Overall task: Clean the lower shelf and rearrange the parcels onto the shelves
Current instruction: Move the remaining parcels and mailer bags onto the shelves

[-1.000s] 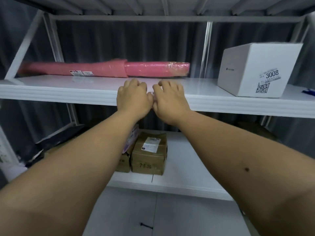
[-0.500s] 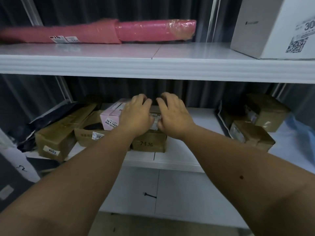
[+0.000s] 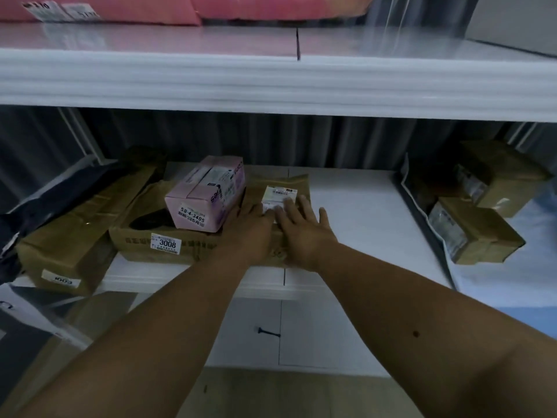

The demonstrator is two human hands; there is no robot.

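Your left hand [image 3: 251,227] and right hand [image 3: 301,226] lie flat, fingers straight, on the brown parcel [image 3: 280,200] at the lower shelf's [image 3: 355,212] front edge, gripping nothing. Parcels crowd both ends; I judge cleaning and rearranging barely begun.

A parcel storeroom: white shelves [image 3: 271,82] hold labelled cardboard parcels [image 3: 162,245]
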